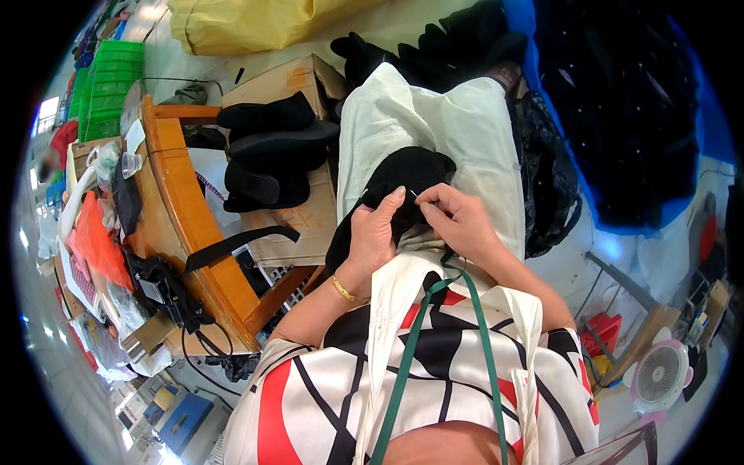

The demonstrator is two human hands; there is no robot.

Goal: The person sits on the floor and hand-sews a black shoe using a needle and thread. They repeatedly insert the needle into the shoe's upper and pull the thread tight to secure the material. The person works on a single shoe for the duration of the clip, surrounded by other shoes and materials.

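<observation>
A rounded black cloth piece, which looks like a soft cap (411, 167), lies in my lap on a white apron (488, 147). My left hand (375, 229) is closed on its near left edge, thumb on top and the other fingers mostly hidden. Close to that thumb, my right hand (457, 221) is pinched at the cap's surface. A tiny pale sliver shows by the right fingertips, too small to name. Green cord (415, 333) hangs down my front, with a small dark thing at its far end near my right wrist.
Similar black pieces (279, 147) are stacked on a cardboard box (298, 240) at the left, beside a wooden stool (178, 201). More black pieces (457, 43) lie beyond my knees. A blue-rimmed bag (612, 101) of dark cloth stands at right, above a small fan (659, 373).
</observation>
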